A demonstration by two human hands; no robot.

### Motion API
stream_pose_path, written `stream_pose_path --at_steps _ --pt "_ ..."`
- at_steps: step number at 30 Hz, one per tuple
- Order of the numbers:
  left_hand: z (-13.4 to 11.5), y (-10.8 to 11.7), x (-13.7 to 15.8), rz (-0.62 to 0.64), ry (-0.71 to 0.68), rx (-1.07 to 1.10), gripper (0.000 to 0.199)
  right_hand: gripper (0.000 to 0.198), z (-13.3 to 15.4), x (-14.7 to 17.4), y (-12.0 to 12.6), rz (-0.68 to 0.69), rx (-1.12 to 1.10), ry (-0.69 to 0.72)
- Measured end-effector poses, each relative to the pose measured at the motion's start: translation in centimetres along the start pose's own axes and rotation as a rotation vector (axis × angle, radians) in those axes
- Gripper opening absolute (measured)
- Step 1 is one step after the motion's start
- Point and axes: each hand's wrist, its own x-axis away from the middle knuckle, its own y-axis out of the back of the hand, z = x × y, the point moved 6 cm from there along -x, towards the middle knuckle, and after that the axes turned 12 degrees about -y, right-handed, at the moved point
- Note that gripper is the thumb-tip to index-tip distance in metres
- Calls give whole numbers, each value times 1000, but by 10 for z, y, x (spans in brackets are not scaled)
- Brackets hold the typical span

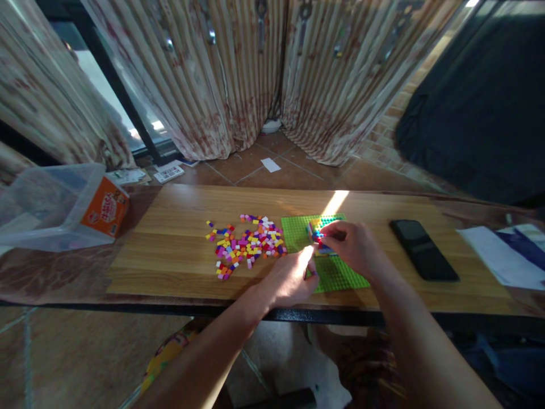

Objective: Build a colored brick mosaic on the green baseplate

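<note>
Two bare forearms [242,326] are stretched over the bench's [170,244] near edge. Right of centre, a low brick build [316,226] is carried on the green board [293,230]. Small brick [319,241] pinched, it seems, by the right hand [355,241]! Beside it the left hand [293,278] is held close, perhaps for steadying; its grip cannot be told. Loose bricks [251,241] are spread left, apparently for easy reach.

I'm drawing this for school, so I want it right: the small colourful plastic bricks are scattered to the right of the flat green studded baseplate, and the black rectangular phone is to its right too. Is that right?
Not quite: the small colourful plastic bricks are scattered to the left of the flat green studded baseplate, as the head view shows. The black rectangular phone is to its right.
</note>
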Motion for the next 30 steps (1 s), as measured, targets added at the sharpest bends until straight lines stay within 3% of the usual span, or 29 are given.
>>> stream_pose_path --at_steps 6,12,17,21,25,30 --pt "3 -3 0 12 25 -6 53 15 -1 -2 -3 -1 52 19" --pt "6 -4 3 -6 4 -16 36 14 0 -3 -2 -8 68 42" --pt "12 0 4 -100 -45 93 57 17 -4 0 2 10 -81 16" --pt "28 8 2 -259 37 266 63 25 4 10 1 88 -184 74" --pt "36 22 2 -449 116 550 62 29 27 25 -11 262 -92 248" --pt "35 29 4 -490 179 782 58 27 47 32 -21 316 -106 371"
